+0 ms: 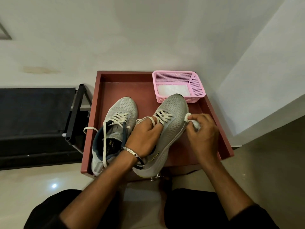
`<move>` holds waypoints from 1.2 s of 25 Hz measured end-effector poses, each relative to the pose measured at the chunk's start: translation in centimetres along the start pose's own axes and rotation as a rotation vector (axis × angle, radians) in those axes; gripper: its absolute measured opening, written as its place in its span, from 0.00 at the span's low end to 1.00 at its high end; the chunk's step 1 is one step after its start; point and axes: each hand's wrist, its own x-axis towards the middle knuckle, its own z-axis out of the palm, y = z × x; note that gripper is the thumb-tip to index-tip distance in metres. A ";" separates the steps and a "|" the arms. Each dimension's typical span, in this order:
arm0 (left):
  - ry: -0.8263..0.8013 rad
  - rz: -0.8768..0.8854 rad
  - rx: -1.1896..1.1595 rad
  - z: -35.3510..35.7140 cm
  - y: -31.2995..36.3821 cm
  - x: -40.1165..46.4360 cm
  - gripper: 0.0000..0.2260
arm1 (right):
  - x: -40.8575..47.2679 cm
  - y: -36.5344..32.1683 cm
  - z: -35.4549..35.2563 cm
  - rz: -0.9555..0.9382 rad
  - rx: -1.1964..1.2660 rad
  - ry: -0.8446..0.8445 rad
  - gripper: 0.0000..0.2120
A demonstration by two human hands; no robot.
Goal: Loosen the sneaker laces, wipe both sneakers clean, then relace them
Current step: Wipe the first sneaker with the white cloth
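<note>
Presently, one wiping step in hand, items as follows.

Right sneaker: grey mesh, tilted up off the red tray, toe toward the pink basket. Laces slack but threaded through the forward eyelets.

Left hand: fingers curled over the tongue and lace area of this sneaker, gripping it steady. A metal bangle sits at the wrist.

Right hand: fingers pinched round a small white wipe, which presses against the outer side of the forefoot, near the sole edge.

Left sneaker: flat in the tray, just beside the first, one long loose lace trailing over the collar and heel; not held.

Basket: at the far right corner of the tray, with white material inside, probably spare wipes.

Black rack: left of the tray, on the floor.

Handling note, as judgement: keep the left hand firm so the sneaker does not roll under pressure; work the wipe in short strokes along the mesh and the sole seam, turning it to a clean face as it soils. Rotate the sneaker rather than stretching the wrist. The second sneaker and the relacing appear still to come.
</note>
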 end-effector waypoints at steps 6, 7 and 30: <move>0.031 0.127 0.321 0.7 1.8 -0.9 0.14 | 0.3 0.0 -0.4 0.012 0.033 0.038 0.08; 0.013 0.148 0.362 0.8 1.8 -0.7 0.14 | 0.3 -0.1 -0.6 0.010 0.044 0.025 0.07; 0.138 -0.023 0.899 2.8 3.1 -1.5 0.22 | 0.3 1.3 0.8 0.156 0.047 -0.291 0.08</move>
